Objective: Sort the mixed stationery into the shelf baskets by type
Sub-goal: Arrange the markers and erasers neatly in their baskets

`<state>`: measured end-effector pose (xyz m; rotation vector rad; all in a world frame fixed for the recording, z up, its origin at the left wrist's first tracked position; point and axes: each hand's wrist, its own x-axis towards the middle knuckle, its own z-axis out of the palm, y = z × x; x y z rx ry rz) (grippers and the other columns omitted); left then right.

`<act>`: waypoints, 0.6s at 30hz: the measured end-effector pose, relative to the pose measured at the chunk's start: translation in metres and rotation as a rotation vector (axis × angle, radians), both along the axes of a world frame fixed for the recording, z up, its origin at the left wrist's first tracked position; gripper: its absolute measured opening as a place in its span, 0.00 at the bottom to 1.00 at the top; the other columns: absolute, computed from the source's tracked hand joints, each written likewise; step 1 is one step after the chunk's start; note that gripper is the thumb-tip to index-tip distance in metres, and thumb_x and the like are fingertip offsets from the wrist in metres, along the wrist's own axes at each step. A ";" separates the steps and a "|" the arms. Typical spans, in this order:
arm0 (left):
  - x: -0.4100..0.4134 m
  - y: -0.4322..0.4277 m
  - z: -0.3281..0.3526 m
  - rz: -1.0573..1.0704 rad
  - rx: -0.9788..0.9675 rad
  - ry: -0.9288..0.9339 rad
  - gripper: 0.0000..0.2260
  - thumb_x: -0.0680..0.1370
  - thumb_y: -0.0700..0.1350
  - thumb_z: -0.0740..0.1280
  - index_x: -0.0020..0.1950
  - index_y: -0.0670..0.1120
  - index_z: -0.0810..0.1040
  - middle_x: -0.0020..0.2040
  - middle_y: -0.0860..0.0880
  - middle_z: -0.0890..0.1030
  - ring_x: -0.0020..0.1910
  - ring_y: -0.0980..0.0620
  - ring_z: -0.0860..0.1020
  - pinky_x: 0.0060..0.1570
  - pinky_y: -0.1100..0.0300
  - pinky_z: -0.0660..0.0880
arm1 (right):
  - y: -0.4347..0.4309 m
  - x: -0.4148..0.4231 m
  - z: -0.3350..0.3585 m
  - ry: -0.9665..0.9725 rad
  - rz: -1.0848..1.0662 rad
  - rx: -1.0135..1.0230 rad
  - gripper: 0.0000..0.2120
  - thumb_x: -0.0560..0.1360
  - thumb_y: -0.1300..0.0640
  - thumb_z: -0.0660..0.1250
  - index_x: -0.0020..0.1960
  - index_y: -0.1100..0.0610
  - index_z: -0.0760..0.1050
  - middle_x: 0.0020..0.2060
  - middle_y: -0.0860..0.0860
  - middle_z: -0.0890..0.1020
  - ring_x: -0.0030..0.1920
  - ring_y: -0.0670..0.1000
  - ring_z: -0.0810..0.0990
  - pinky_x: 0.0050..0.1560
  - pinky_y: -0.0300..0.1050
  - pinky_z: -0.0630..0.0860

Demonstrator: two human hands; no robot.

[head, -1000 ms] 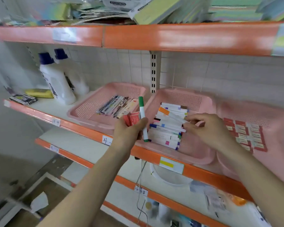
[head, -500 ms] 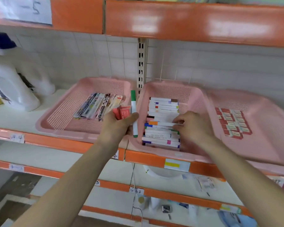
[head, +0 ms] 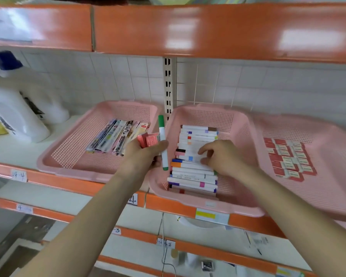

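Here, left hand [head: 146, 154] clenched round green-capped marker [head: 162, 140] and red packs [head: 148, 139], over the rims between left basket [head: 72, 156] and middle basket [head: 210, 116], right hand [head: 222, 156] bent-fingered on marker row [head: 194, 176] in middle basket, grasp indeterminate, white bottles [head: 14, 116] far left, handwritten shelf tag [head: 18, 175], digits blurred.

Shop/stockroom: orange shelving [head: 208, 31] w/ price tags [head: 18, 175], stocked baskets [head: 100, 168].

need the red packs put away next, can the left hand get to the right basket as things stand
Probably not directly: the left hand, holding a green marker and red packs, sits by the middle basket, and the right hand and forearm lie over that basket, between it and the right basket.
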<state>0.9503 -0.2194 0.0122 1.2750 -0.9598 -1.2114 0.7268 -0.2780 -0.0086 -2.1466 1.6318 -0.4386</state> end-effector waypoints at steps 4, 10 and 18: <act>-0.015 -0.005 0.001 -0.001 -0.019 0.019 0.04 0.75 0.37 0.73 0.46 0.40 0.78 0.31 0.47 0.79 0.26 0.53 0.74 0.28 0.62 0.73 | 0.015 0.001 0.022 -0.381 0.119 0.075 0.06 0.73 0.51 0.73 0.50 0.44 0.83 0.38 0.44 0.84 0.39 0.41 0.81 0.47 0.37 0.77; -0.037 -0.014 0.007 -0.021 -0.092 0.082 0.05 0.77 0.36 0.71 0.42 0.39 0.77 0.28 0.48 0.77 0.24 0.53 0.75 0.27 0.64 0.73 | 0.032 0.011 0.032 -0.691 0.164 0.293 0.05 0.76 0.51 0.71 0.51 0.47 0.80 0.40 0.45 0.86 0.41 0.43 0.84 0.31 0.27 0.69; -0.047 -0.029 0.000 -0.064 -0.072 0.117 0.05 0.76 0.36 0.72 0.49 0.37 0.78 0.35 0.40 0.76 0.33 0.45 0.74 0.40 0.52 0.76 | 0.020 0.019 0.021 -0.672 0.091 0.229 0.08 0.73 0.55 0.75 0.47 0.44 0.78 0.37 0.41 0.85 0.37 0.38 0.83 0.35 0.28 0.72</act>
